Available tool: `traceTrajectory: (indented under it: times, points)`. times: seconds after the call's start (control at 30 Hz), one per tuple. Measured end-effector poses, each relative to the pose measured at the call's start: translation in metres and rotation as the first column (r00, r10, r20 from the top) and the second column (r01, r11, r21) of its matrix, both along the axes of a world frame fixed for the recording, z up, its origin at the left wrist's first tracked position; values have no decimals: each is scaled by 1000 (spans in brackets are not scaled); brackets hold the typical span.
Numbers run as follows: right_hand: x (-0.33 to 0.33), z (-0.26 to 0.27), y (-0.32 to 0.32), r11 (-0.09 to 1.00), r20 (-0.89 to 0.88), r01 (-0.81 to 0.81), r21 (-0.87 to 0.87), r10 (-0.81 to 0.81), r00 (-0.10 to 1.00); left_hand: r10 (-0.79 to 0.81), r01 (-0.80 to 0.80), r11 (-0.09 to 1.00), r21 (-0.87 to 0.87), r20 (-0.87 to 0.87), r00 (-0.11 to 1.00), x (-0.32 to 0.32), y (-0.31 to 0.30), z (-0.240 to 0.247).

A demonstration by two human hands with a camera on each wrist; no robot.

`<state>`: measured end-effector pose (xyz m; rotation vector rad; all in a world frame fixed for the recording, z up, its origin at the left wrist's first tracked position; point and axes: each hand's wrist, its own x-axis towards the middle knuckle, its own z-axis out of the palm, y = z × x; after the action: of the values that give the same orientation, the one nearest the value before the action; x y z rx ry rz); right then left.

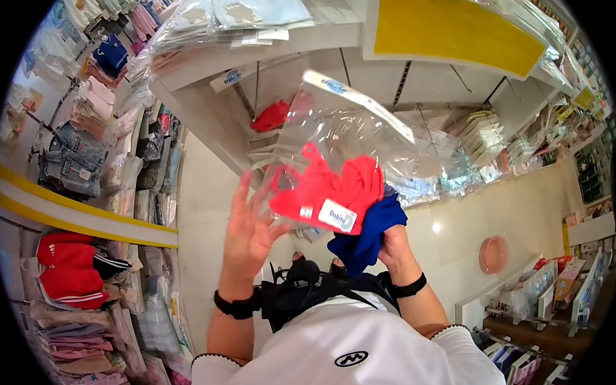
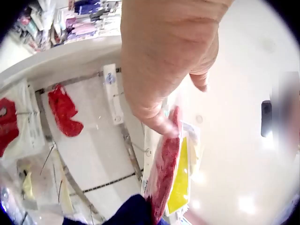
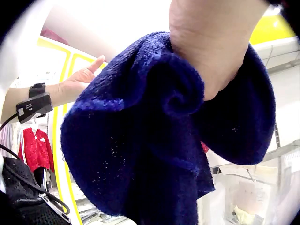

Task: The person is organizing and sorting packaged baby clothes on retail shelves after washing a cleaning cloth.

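Observation:
A clear plastic bag holding a red garment (image 1: 332, 191) with a white label is in front of the person in the head view. The left hand (image 1: 247, 228) is beside its left edge, fingers extended and spread. In the left wrist view the left hand (image 2: 171, 61) has its fingertips at the thin edge of the red garment (image 2: 167, 168). The right hand (image 1: 393, 247) grips a dark blue cloth (image 1: 369, 236) close against the bag's lower right. The blue cloth (image 3: 140, 131) hangs in folds below the right hand (image 3: 211, 42), hiding its fingertips.
Ahead is a white display unit (image 1: 217, 114) with hooks and another red item (image 1: 271, 116). Racks of clothes (image 1: 73, 160) stand on the left, including a red jacket (image 1: 70, 271). Shelves of packages (image 1: 528, 290) are at lower right, near a pink round object (image 1: 493, 254) on the floor.

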<state>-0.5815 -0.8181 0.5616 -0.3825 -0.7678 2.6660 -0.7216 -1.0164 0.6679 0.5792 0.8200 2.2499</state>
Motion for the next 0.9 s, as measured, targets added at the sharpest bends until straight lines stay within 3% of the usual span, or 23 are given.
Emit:
traceTrajectory:
  times: [0.1, 0.13, 0.23, 0.37, 0.43, 0.47, 0.53, 0.57, 0.6, 0.63, 0.7, 0.8, 0.9]
  points:
    - [1, 31, -13, 995, -16, -77, -58, 77, 997, -33, 34, 976, -217, 8, 999, 20, 19, -43]
    - [1, 22, -19, 992, 60, -33, -123, 41, 997, -56, 54, 996, -65, -19, 998, 31, 32, -41]
    - [4, 0, -29, 997, 81, -41, -64, 47, 996, 87, -40, 987, -158, 302, 949, 27, 56, -36]
    - [34, -15, -17, 988, 115, 63, -144, -47, 992, 64, -21, 986, -167, 256, 965, 15, 54, -27]
    - [60, 6, -12, 998, 99, 47, -39, -43, 994, 56, -26, 980, -199, 146, 988, 8, 44, -22]
    - [64, 21, -14, 969, 173, -3, 245, -41, 984, 98, -68, 963, -260, 106, 989, 8, 44, -18]
    - [78, 51, -33, 728, 551, -292, 621, -140, 823, -13, 40, 954, -297, 91, 996, 8, 47, -36]
    - [76, 56, -53, 469, 192, -53, 882, -252, 948, -79, 102, 943, -317, 87, 993, 12, 50, -44]
    - [68, 59, -65, 246, 12, 62, 967, -290, 957, -147, 201, 907, -371, 169, 975, 23, 56, -41]
    - [53, 58, -73, 98, -74, 109, 989, -311, 947, -178, 175, 919, -353, 23, 984, 31, 65, -53]
    - [27, 53, -84, 15, -98, 111, 994, -359, 928, -175, 84, 959, -269, -335, 926, 68, 73, -38]
    - [-2, 45, -92, 7, -106, 121, 993, -422, 900, -289, 121, 926, -358, -463, 838, 56, 62, -52]
    - [-8, 47, -88, 137, -46, 123, 983, -462, 886, -401, 154, 856, -494, -444, 801, 45, 43, -81]
